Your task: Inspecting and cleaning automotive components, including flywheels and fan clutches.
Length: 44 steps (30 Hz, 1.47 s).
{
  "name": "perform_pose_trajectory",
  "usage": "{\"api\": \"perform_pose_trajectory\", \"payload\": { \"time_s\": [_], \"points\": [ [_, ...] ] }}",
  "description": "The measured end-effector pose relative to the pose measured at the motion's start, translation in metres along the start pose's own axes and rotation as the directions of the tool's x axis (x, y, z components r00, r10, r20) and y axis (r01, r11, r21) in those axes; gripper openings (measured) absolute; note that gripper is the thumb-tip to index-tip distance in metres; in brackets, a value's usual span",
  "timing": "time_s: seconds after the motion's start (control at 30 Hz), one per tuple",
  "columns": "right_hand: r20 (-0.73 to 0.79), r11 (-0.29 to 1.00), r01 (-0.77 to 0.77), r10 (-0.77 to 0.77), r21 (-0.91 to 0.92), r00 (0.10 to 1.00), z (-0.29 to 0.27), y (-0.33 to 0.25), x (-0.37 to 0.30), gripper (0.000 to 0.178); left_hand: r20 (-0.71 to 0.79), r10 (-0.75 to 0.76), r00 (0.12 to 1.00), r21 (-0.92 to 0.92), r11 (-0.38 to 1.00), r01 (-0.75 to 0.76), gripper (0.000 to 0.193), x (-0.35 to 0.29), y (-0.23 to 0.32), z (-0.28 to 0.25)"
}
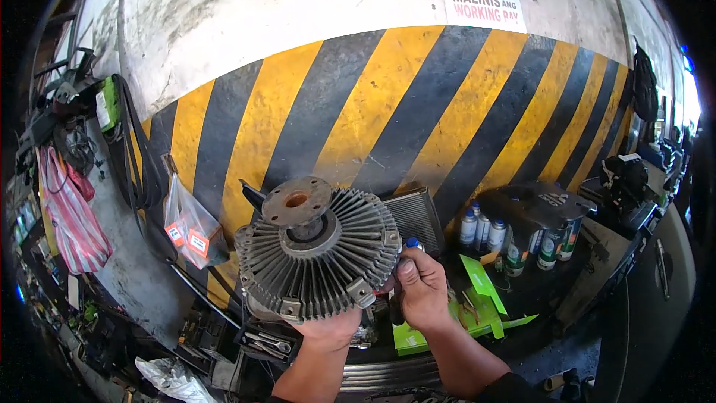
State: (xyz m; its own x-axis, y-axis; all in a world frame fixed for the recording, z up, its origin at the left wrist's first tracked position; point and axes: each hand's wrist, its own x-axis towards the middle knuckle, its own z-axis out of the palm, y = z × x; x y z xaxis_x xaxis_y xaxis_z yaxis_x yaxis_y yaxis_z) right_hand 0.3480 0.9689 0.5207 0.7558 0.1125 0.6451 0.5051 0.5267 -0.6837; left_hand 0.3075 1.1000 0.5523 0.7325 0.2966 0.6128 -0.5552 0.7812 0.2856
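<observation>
A grey, finned fan clutch (321, 242) is held up in front of me, its round rusty mounting flange (297, 201) facing up. My left hand (328, 327) supports it from below, closed on its lower edge; the fingers are hidden beneath the part. Close against the right rim, my right hand (423, 291) is curled into a fist with the thumb on top. A dark bit shows under that fist, but what it grips is not clear. Just above the fist a blue cap (412, 242) is visible.
Behind stands a yellow-and-black striped wall (350, 119). A finned radiator (416, 216), spray cans (485, 231) and an opened green box (477, 313) are on the bench. Sockets lie in a tray (267, 345). A plastic bag (190, 227) hangs at left; a grey door panel (660, 283) is at right.
</observation>
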Motion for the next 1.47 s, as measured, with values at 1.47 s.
{"api": "perform_pose_trajectory", "payload": {
  "time_s": [1.47],
  "points": [
    [0.556,0.257,0.626,-0.296,-0.737,0.777,-0.037,-0.064,0.033,0.084,-0.152,-0.192,0.969,-0.030,0.981,0.190,0.079,0.007,-0.014,0.000]
  ]
}}
